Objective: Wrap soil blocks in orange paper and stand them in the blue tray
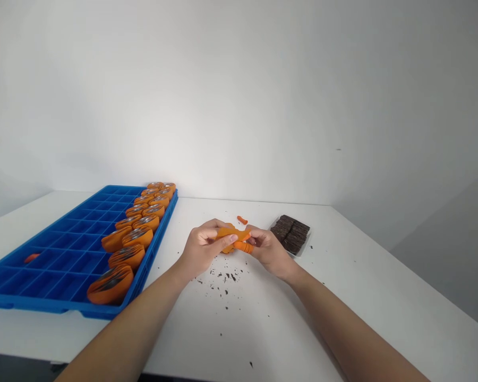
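Note:
Over the middle of the white table (342, 297), my left hand (201, 250) and my right hand (269, 250) meet on one small orange piece (235, 236), soft-looking and partly hidden by the fingers. Both hands pinch it from opposite sides just above the tabletop. Dark crumbs (223, 276) lie scattered on the table under the hands. What the orange piece contains cannot be made out.
A blue compartment tray (56, 249) lies at the left, its right-hand columns filled with several orange pieces (129, 254) with grey tops. A stack of dark brown slabs (290, 233) sits to the right. A small orange scrap (242, 219) lies behind the hands.

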Demonstrator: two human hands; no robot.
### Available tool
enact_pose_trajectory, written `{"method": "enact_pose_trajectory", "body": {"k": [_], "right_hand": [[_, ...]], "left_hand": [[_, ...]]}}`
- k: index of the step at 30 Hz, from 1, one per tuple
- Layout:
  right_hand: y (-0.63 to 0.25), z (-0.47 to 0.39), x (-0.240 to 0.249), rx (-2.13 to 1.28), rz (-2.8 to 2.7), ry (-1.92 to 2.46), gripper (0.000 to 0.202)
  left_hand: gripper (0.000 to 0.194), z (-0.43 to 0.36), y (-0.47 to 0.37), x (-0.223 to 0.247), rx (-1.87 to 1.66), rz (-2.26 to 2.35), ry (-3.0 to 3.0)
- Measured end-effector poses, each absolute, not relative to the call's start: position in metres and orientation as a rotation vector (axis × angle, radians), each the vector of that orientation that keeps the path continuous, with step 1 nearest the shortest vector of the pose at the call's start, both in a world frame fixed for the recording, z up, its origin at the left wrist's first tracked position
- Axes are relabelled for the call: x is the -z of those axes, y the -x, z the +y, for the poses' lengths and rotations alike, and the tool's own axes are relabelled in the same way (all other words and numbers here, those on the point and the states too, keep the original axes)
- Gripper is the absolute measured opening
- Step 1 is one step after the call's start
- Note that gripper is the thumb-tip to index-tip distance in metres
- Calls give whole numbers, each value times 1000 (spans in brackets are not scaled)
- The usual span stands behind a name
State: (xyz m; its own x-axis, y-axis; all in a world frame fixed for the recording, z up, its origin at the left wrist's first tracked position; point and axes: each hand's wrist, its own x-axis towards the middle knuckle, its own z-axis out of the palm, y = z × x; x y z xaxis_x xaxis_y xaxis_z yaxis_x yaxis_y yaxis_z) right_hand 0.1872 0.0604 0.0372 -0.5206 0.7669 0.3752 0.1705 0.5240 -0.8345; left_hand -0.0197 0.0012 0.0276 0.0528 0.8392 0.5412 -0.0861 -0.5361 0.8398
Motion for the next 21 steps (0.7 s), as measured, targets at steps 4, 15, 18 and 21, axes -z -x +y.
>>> {"method": "enact_pose_trajectory", "body": {"k": [4,15,18,21], "right_hand": [[-189,62,-35,-991,-2006,755,41],[-188,58,-38,-784,-2080,789,57],[-197,59,-45,-616,-2140,876,48],[-213,63,-57,-389,-2141,1051,43]], "left_hand": [[19,-2,20,-29,-1520,721,-1588],[22,0,23,-26,-1480,822,-1655],[16,3,23,-22,-1531,899,-1711],[12,7,23,-18,-1598,1032,-1722]]}}
